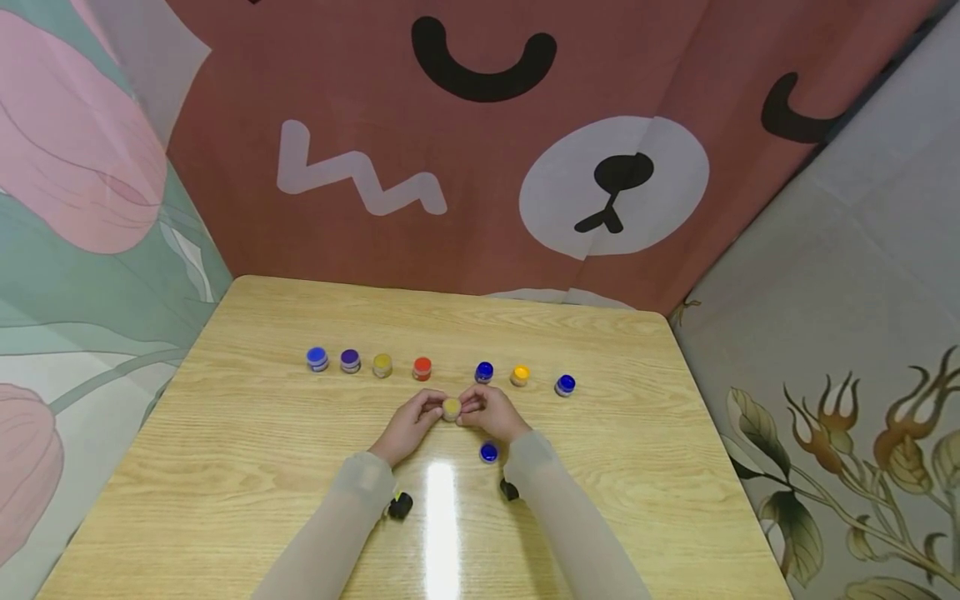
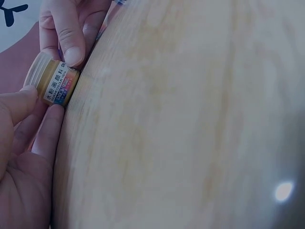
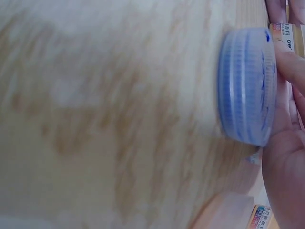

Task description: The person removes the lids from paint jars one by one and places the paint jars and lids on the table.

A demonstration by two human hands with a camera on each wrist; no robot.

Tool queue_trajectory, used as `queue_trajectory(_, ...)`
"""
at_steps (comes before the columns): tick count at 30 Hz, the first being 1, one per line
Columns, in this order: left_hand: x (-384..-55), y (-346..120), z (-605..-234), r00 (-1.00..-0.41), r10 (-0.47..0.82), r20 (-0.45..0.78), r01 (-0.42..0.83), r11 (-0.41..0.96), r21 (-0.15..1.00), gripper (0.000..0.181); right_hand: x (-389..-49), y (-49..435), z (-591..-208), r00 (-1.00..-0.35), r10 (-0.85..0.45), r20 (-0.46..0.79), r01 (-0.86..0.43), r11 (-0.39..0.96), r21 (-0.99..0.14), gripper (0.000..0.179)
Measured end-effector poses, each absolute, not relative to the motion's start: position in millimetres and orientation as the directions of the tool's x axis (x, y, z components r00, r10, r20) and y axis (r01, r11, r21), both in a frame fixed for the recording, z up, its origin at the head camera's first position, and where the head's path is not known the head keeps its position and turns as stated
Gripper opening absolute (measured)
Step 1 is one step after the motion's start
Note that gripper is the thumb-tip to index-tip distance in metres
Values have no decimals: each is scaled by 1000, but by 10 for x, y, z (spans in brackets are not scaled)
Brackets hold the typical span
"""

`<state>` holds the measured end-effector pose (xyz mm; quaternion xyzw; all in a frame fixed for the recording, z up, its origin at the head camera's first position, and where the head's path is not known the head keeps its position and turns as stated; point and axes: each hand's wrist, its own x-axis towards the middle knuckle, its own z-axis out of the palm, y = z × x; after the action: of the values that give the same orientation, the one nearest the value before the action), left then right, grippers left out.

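A small paint jar (image 1: 451,408) of ochre colour is held between both hands, low over or on the wooden table. My left hand (image 1: 408,423) pinches it from the left with thumb and fingers. From the right, my right hand (image 1: 491,412) grips it with thumb and fingertips. In the left wrist view the jar (image 2: 55,81) shows a clear lid and a printed label. A clear, ridged lid with blue paint in it (image 3: 248,86) lies beside my right hand in the right wrist view; in the head view this blue lid (image 1: 489,452) is near the right wrist.
Along the table (image 1: 247,500), beyond the hands, stand several paint jars: blue (image 1: 317,359), purple (image 1: 350,361), ochre (image 1: 382,365), red (image 1: 422,368), dark blue (image 1: 483,372), orange-yellow (image 1: 520,375) and another dark blue (image 1: 566,385). A patterned curtain (image 1: 480,242) hangs behind the table.
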<state>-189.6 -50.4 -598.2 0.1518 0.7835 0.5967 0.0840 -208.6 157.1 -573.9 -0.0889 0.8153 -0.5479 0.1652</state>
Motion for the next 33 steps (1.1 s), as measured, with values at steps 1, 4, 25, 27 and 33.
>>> queue_trajectory(1, -1895, -506, -5980, -938, 342, 55, 147, 250, 957, 31, -2081, 1570, -5732, -930, -324, -174, 38, 386, -922, 26)
queue_trajectory(4, -1886, -511, -5963, -935, 347, 68, 175, 288, 941, 35, -2059, 1565, -5689, -928, -326, -180, 43, 385, -922, 27)
queue_trajectory(25, -1882, -488, -5958, -946, 322, 47, 129, 240, 962, 31, -2091, 1573, -5775, -932, -321, -170, 53, 342, -938, 26)
queue_trajectory(27, -1878, -492, -5953, -942, 329, 61, 156, 272, 950, 35, -2086, 1573, -5768, -932, -321, -168, 51, 343, -938, 26)
queue_trajectory(33, -1872, -500, -5957, -940, 329, 90, 203, 328, 922, 34, -2071, 1570, -5755, -933, -314, -176, 66, 333, -940, 26)
